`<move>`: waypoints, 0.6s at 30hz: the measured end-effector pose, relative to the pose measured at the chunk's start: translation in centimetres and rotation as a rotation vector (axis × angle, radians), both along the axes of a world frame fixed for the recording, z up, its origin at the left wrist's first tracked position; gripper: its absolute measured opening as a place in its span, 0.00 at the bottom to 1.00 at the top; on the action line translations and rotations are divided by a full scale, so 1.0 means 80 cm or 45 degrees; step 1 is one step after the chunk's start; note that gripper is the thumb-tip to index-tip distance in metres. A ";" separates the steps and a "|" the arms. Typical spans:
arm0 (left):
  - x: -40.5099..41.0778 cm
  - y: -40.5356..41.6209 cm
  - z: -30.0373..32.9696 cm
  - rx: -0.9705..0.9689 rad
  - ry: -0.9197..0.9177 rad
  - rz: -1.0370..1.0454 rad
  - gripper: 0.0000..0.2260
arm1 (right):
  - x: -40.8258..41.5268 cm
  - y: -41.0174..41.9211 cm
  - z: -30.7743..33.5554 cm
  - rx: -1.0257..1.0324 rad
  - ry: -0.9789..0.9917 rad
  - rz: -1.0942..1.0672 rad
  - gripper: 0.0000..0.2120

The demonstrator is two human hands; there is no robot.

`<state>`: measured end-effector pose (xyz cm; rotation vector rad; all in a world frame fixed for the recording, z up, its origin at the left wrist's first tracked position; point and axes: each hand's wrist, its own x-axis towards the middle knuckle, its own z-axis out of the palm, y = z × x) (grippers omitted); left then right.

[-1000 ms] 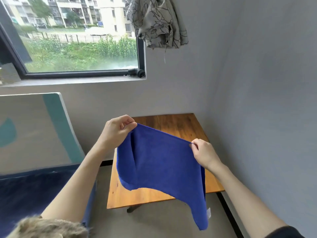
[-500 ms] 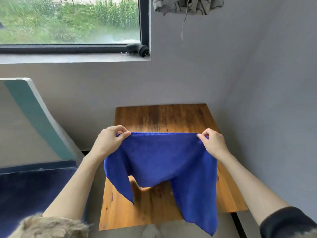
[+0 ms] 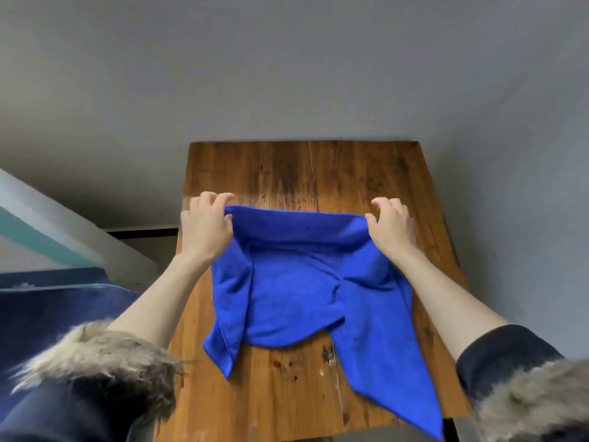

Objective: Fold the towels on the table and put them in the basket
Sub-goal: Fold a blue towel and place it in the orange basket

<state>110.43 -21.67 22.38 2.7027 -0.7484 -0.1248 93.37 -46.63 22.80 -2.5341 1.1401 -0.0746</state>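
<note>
Both hands (image 3: pixel 207 228) (image 3: pixel 390 226) pinch towel (image 3: pixel 296 282) corners — arms outstretched.

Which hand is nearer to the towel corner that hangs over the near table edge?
Right. The right hand grips the far edge on that corner's side; the left hand grips the opposite end.

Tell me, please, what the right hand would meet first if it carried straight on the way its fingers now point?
The right hand, pinching a corner of the blue towel, points away from the person. Ahead lies only bare wooden table, then probably the grey wall behind the far edge; depth is unclear.
</note>
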 end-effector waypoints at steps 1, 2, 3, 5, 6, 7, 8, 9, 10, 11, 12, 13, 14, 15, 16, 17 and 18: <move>-0.005 0.001 -0.014 -0.009 0.026 -0.009 0.17 | 0.001 0.006 -0.014 0.036 0.000 0.026 0.16; -0.013 0.004 -0.029 -0.010 0.076 -0.021 0.17 | -0.001 0.016 -0.028 0.068 0.011 0.066 0.17; -0.024 0.008 -0.044 0.002 0.137 -0.035 0.17 | -0.004 0.028 -0.042 0.096 0.022 0.118 0.18; -0.046 0.018 -0.076 0.048 0.251 -0.051 0.17 | -0.011 0.056 -0.070 0.179 0.031 0.227 0.18; -0.056 0.022 -0.090 0.061 0.303 -0.052 0.18 | -0.013 0.071 -0.082 0.238 0.043 0.269 0.19; -0.066 0.025 -0.103 0.067 0.348 -0.068 0.19 | -0.013 0.084 -0.094 0.296 0.072 0.304 0.20; -0.075 0.029 -0.115 0.074 0.386 -0.101 0.20 | -0.014 0.097 -0.106 0.335 0.120 0.340 0.22; -0.082 0.033 -0.126 0.096 0.415 -0.141 0.23 | -0.014 0.107 -0.119 0.344 0.183 0.380 0.26; -0.088 0.038 -0.135 0.146 0.438 -0.181 0.26 | -0.015 0.115 -0.130 0.333 0.268 0.420 0.30; -0.091 0.045 -0.142 0.225 0.457 -0.215 0.30 | -0.017 0.121 -0.139 0.315 0.375 0.454 0.34; -0.091 0.054 -0.147 0.318 0.467 -0.242 0.35 | -0.020 0.124 -0.147 0.290 0.481 0.483 0.38; -0.089 0.063 -0.151 0.396 0.467 -0.259 0.39 | -0.026 0.125 -0.154 0.255 0.561 0.513 0.40; -0.084 0.071 -0.154 0.445 0.464 -0.263 0.42 | -0.032 0.125 -0.158 0.219 0.609 0.543 0.42; -0.078 0.080 -0.155 0.477 0.464 -0.261 0.46 | -0.040 0.123 -0.160 0.195 0.631 0.564 0.43; -0.072 0.089 -0.155 0.514 0.471 -0.261 0.48 | -0.046 0.121 -0.160 0.188 0.640 0.576 0.43; -0.067 0.097 -0.155 0.561 0.479 -0.272 0.50 | -0.053 0.118 -0.159 0.190 0.647 0.577 0.43; -0.062 0.103 -0.154 0.611 0.488 -0.290 0.51 | -0.059 0.115 -0.158 0.194 0.656 0.574 0.44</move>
